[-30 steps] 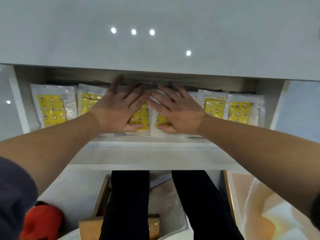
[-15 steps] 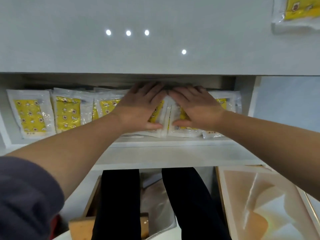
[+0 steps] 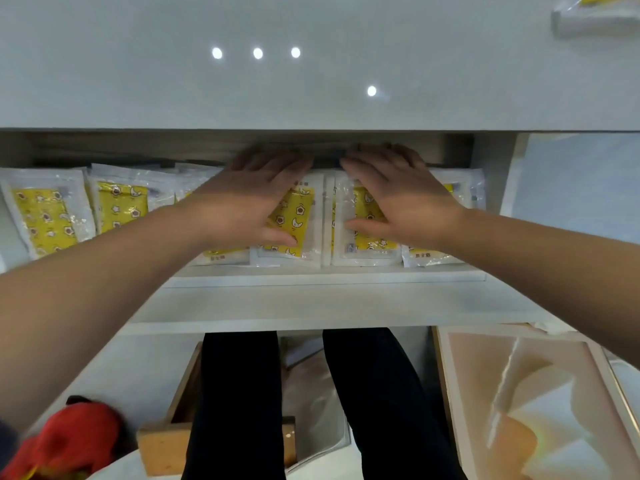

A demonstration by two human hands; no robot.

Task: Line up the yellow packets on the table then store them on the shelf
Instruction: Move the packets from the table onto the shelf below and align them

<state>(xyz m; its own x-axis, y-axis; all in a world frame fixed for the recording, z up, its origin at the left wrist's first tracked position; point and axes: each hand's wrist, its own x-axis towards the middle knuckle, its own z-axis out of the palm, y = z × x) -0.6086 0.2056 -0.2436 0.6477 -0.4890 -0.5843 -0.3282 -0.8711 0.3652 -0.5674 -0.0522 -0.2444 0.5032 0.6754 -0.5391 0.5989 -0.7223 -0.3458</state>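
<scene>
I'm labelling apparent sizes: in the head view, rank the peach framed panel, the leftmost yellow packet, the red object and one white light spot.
Largest: peach framed panel.
Next, unranked: leftmost yellow packet and red object look alike; the red one is nearer and cut off at the picture's edge.
Smallest: light spot.

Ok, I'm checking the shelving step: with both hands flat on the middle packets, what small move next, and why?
Probably lift the right hand and reach for the stray packet on the table: the shelf packets already sit in an even row, left hand flat.
</scene>
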